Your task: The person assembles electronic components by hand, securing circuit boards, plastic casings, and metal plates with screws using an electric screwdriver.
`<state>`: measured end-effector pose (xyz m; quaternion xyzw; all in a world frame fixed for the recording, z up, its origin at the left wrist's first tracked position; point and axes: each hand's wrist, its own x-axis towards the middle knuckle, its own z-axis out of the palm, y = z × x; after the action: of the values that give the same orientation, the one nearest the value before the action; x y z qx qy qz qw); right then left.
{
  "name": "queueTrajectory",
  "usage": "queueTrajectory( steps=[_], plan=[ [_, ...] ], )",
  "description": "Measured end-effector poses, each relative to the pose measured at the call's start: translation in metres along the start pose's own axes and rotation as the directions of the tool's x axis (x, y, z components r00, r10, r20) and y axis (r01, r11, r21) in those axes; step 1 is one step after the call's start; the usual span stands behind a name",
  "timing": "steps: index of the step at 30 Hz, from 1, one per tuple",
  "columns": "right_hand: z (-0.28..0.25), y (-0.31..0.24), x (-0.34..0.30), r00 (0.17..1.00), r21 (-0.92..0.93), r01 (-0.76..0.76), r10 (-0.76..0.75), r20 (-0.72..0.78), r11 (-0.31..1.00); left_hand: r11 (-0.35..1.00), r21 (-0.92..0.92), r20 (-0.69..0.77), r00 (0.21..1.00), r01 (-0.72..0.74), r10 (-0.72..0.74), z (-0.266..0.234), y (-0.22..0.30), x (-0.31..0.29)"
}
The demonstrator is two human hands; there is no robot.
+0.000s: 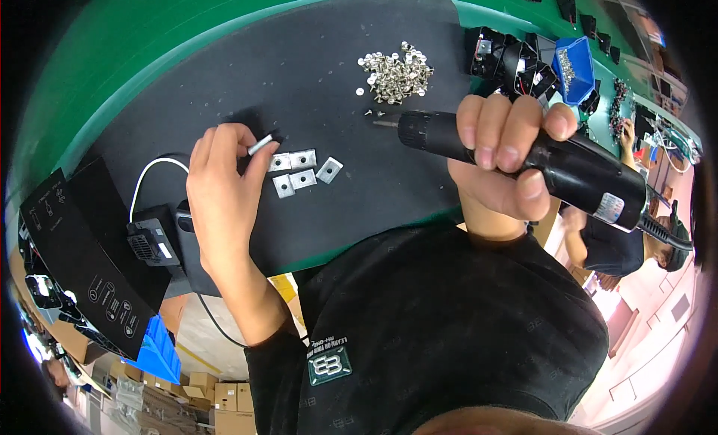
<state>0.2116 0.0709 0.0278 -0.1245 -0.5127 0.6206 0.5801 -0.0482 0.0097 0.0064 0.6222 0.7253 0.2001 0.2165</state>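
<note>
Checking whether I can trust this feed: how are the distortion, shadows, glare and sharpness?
Head view: fisheye bends the edge of the black mat, corners go black; head view: shadow darkens the mat by the left hand; head view: lower-right background looks washed out; head view: holes in the metal plates read clearly.

The electric screwdriver (583, 169) has a smooth, glossy black plastic body, and its bit (386, 123) looks like dark metal. The holed rectangular plates (308, 156) are silvery metal with a dull sheen; the screws (396, 77) are brighter, shiny metal. Beneath them, the dark grey work mat (314, 83) is matt and flecked. The blue bin (585, 70) is smooth plastic, the T-shirt (449, 315) soft black cloth, the brown cartons (233, 397) matt cardboard.
</note>
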Motion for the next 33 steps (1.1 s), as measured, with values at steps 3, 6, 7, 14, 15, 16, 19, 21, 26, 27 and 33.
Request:
queueTrajectory(
  steps=[3,6,7,14,15,16,19,21,26,27,33],
  plan=[
    [-0.001,0.0,0.003,1.0,-0.007,0.016,-0.016,-0.019,1.0,0.997,-0.06,-0.029,0.998,0.053,-0.055,0.0,0.006,0.0],
    [-0.007,0.003,0.002,0.999,-0.052,0.036,-0.037,-0.03,0.998,0.997,-0.058,-0.048,0.998,0.047,-0.05,0.001,0.006,0.0],
    [-0.01,0.004,0.002,0.999,-0.048,0.041,-0.043,-0.028,0.998,0.998,-0.052,-0.042,0.998,0.042,-0.044,0.001,0.006,0.002],
    [-0.023,0.008,-0.006,0.999,0.023,-0.01,0.011,-0.047,1.0,0.998,-0.054,-0.082,0.997,-0.019,0.015,0.003,0.014,0.019],
    [-0.024,0.007,-0.006,0.997,0.037,-0.025,0.028,-0.066,0.999,0.998,-0.049,-0.09,0.996,-0.029,0.024,0.003,0.015,0.023],
    [-0.024,0.007,-0.006,0.995,0.051,-0.04,0.044,-0.085,0.998,0.998,-0.044,-0.086,0.996,-0.034,0.03,0.003,0.016,0.026],
    [-0.028,0.005,-0.003,0.999,0.094,0.007,-0.002,-0.053,0.996,0.997,-0.064,-0.126,0.992,-0.034,0.026,0.003,0.015,0.037],
    [-0.026,0.002,0.0,0.999,0.091,0.027,-0.023,-0.046,0.996,0.993,-0.109,-0.148,0.988,0.034,-0.05,-0.001,0.018,0.048],
    [-0.025,-0.013,0.001,0.992,0.11,0.028,-0.015,-0.122,0.994,0.978,-0.186,-0.247,0.958,0.099,-0.144,-0.007,0.017,0.091],
    [-0.025,-0.014,0.001,0.991,0.112,0.033,-0.018,-0.131,0.993,0.974,-0.21,-0.275,0.95,0.089,-0.146,-0.006,0.015,0.101],
    [-0.035,-0.007,-0.004,0.986,0.144,0.101,-0.08,-0.146,0.984,0.999,0.006,-0.286,0.958,-0.032,0.032,-0.008,0.008,0.157]
  ],
)
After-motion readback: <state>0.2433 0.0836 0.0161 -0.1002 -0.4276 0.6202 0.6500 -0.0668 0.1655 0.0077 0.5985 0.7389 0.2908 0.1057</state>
